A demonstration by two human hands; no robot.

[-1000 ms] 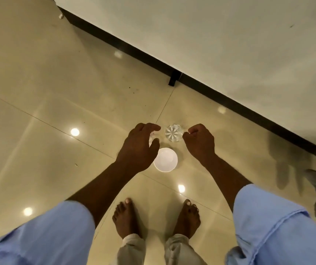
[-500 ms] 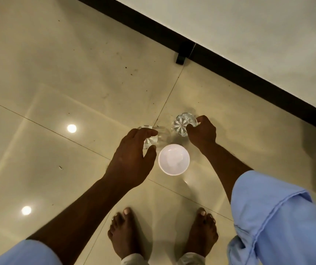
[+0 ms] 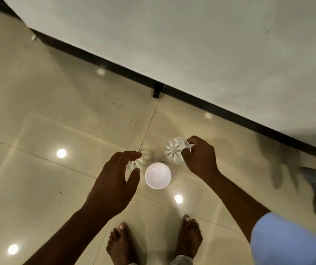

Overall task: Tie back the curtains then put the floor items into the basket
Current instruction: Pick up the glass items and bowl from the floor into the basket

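Two clear cut-glass tumblers down by the floor tiles (image 3: 38,131): the right glass (image 3: 174,151) is pinched at its rim by the right hand (image 3: 201,157), fingers clamped on it. The left glass (image 3: 136,161) sits between the left hand (image 3: 115,180)'s thumb and curled fingers. A white bowl (image 3: 158,175) sits on the floor between the two hands, bare feet (image 3: 122,243) just below.

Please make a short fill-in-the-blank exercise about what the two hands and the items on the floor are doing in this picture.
1. The right hand grips a clear cut glass by its ____.
2. The left hand holds a second, smaller ____.
3. The white bowl sits on the tiled floor, ____ the two hands.
4. The person's feet are ____.

Missing words: rim; glass; between; bare
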